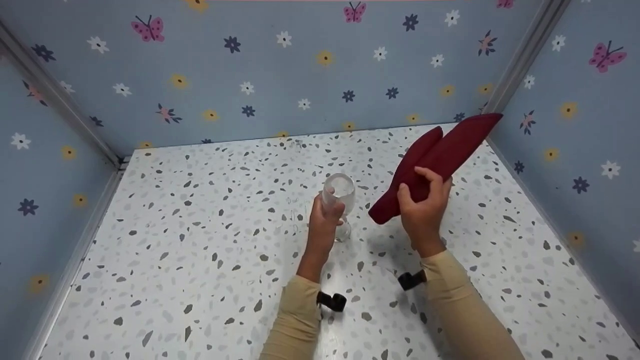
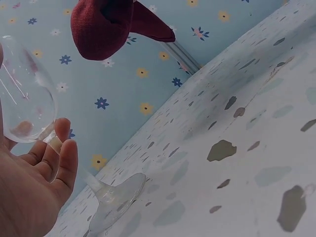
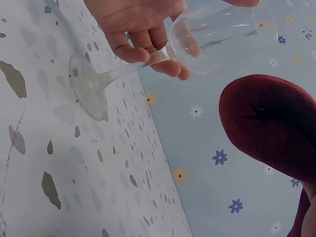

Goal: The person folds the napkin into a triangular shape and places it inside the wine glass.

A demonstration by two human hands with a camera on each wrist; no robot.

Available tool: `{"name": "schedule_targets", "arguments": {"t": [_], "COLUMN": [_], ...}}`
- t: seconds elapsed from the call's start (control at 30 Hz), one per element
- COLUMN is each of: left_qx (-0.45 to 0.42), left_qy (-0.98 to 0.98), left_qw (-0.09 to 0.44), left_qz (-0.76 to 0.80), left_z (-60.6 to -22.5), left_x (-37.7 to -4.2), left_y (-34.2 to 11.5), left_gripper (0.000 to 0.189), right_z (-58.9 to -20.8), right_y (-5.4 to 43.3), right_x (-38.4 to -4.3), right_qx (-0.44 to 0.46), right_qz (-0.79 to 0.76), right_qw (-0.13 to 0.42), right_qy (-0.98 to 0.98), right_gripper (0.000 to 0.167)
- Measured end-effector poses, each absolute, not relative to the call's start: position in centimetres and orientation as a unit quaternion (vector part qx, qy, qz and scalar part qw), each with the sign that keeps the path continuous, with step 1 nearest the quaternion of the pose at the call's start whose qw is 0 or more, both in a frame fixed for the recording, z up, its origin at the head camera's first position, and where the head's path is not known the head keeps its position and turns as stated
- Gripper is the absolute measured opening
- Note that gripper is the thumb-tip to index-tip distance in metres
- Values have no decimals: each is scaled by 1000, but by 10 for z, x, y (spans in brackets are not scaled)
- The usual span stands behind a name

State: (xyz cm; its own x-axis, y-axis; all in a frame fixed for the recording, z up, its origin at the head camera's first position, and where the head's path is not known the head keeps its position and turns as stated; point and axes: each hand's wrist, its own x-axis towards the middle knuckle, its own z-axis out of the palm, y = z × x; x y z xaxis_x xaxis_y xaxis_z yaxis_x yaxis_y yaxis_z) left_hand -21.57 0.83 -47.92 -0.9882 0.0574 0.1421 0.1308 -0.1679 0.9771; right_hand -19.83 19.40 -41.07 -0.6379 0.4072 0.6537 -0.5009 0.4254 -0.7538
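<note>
A clear stemmed wine glass (image 1: 345,192) is held by my left hand (image 1: 325,220), whose fingers curl round its stem and lower bowl. In the left wrist view the glass's round foot (image 2: 116,200) is down by the tabletop; whether it touches cannot be told. To the right, my right hand (image 1: 425,212) grips a folded dark red cloth napkin (image 1: 445,155) near its narrow end. Two pointed leaves of the napkin spread up and to the right. Its rolled lower end (image 3: 261,118) faces the glass in the right wrist view, with a gap between them.
The white speckled tabletop (image 1: 200,240) stretches out on both sides of the arms. Blue flowered panels (image 1: 280,70) enclose it at the back, left and right. A black wrist camera (image 1: 332,301) is on the left wrist, another (image 1: 411,281) on the right.
</note>
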Motion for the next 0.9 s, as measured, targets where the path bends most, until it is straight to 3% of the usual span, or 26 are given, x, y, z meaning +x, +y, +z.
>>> {"name": "schedule_targets", "arguments": {"t": [0.9], "left_qx": [-73], "left_qy": [-657], "left_qw": [39], "left_qz": [-749], "left_z": [-501], "left_x": [-227], "left_y": [11], "left_gripper": [107], "right_z": [-399], "right_y": [194], "right_x": [-207], "right_qx": [8], "right_qz": [598], "right_qw": [416], "right_qy": [-685], "right_gripper": [37]}}
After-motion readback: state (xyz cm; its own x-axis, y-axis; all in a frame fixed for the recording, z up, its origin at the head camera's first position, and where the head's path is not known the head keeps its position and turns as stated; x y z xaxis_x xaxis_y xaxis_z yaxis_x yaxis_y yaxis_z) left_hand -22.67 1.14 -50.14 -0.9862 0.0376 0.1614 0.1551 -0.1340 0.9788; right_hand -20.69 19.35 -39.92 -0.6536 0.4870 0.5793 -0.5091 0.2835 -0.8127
